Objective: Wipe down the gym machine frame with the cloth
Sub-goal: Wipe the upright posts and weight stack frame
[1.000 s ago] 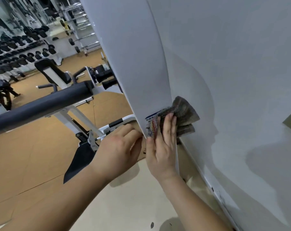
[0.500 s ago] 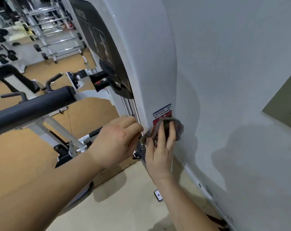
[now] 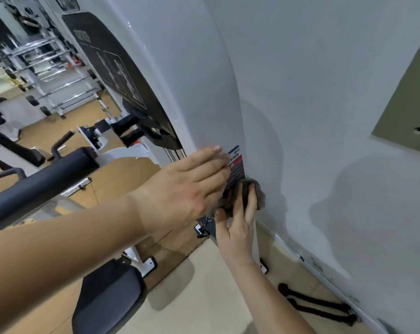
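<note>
While rubbing low on the white frame [image 3: 194,88] of the gym machine, presses the brown cloth [image 3: 258,192] against it with the right hand [image 3: 238,230]. Keeps those fingers long and straight on top of the cloth, not curled round it. May tuck a corner under the thumb, but too bunched up to tell.

Has slid the cloth down a little since half a second ago. Then sat on the bottom of the red and blue sticker [image 3: 236,165]. Now sits just under it, right at the back edge of the frame, near the grey wall [image 3: 336,92].

Has changed the left hand [image 3: 187,189] too. Was balled up beside the edge before. Now lies wide and flat on the frame, with fingertips touching the sticker. Looks like leaning there to stay steady.

Points to a finished sticker patch and a wipe heading down. Leaves lots to clean, by the look of it: the tall white part above and the low part by the floor. Should go slow by the wall, with hardly any room there for the cloth.
</note>
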The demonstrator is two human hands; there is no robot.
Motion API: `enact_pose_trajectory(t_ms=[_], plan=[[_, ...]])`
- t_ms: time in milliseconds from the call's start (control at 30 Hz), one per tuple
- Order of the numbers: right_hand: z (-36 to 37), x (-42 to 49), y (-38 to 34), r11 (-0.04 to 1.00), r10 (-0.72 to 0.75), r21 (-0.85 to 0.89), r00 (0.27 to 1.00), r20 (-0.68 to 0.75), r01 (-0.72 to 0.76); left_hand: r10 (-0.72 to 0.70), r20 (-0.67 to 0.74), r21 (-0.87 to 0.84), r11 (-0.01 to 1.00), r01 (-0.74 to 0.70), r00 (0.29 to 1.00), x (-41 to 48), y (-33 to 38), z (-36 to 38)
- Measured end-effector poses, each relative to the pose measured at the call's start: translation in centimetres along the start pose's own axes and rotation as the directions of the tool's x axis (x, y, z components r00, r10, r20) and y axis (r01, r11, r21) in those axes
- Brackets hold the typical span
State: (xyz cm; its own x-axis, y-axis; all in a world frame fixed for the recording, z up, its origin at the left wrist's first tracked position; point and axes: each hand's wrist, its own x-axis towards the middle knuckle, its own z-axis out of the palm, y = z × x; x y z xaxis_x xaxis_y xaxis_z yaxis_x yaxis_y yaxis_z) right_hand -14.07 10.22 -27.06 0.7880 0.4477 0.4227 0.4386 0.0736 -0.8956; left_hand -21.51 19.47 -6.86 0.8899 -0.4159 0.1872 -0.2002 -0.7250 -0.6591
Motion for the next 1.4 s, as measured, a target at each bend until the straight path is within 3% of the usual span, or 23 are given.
enact_pose_trajectory(t_ms=[167,267,333,467,600,700,867,1033,1100,1233,1333,1400], plan=[[-0.7,1.2,1.5,0.997,-0.057,0.048,0.998,0.04,0.055,-0.029,0.05,0.066,0.997,0.025,0.998,-0.3,0.1,1.3],[-0.7,0.7,3.1,0.993,0.044,0.102,0.996,0.078,-0.052,-0.095,0.054,0.141,0.986,0.086,0.994,0.5,0.2,1.0],[-1.1,0.4,3.3,0.982,0.145,0.103,0.979,0.142,-0.16,-0.174,-0.016,0.166,0.971,0.175,0.985,1.2,0.6,0.6],[-1.5,0.2,2.1,0.972,0.206,0.08,0.962,0.178,-0.222,-0.224,-0.058,0.193,0.954,0.231,0.973,2.0,0.6,0.1],[0.1,-0.2,-0.5,0.986,0.082,0.135,0.993,0.084,-0.093,-0.267,-0.064,0.218,0.937,0.274,0.962,2.0,-0.5,-0.9],[0.6,1.3,-2.2,0.961,0.164,0.222,0.986,0.023,-0.165,-0.262,-0.086,0.253,0.928,0.275,0.961,1.8,-1.7,-1.7],[0.2,1.9,-2.0,0.979,0.183,0.09,0.983,-0.006,-0.181,-0.193,-0.11,0.23,0.949,0.214,0.975,2.1,-3.7,-2.8],[0.9,2.0,-2.7,0.997,0.011,0.082,0.999,-0.05,-0.007,-0.229,-0.133,0.247,0.935,0.256,0.964,2.5,-3.9,-3.1],[1.9,1.5,-1.0,0.995,0.031,0.095,0.995,-0.097,-0.021,-0.247,-0.128,0.249,0.929,0.273,0.96,2.9,-3.1,-2.7],[2.1,-1.2,3.4,0.942,0.292,0.194,0.954,-0.065,-0.275,-0.136,-0.042,0.184,0.973,0.141,0.99,2.2,-1.7,-1.3],[2.1,-1.7,3.9,0.929,0.33,0.184,0.944,-0.018,-0.321,-0.013,0.011,0.108,0.994,0.012,1.0,1.3,-0.1,0.4],[2.7,-1.4,3.0,0.939,0.274,0.218,0.961,-0.017,-0.264,0.06,0.03,0.017,0.998,-0.06,0.998,0.8,1.6,1.6]])
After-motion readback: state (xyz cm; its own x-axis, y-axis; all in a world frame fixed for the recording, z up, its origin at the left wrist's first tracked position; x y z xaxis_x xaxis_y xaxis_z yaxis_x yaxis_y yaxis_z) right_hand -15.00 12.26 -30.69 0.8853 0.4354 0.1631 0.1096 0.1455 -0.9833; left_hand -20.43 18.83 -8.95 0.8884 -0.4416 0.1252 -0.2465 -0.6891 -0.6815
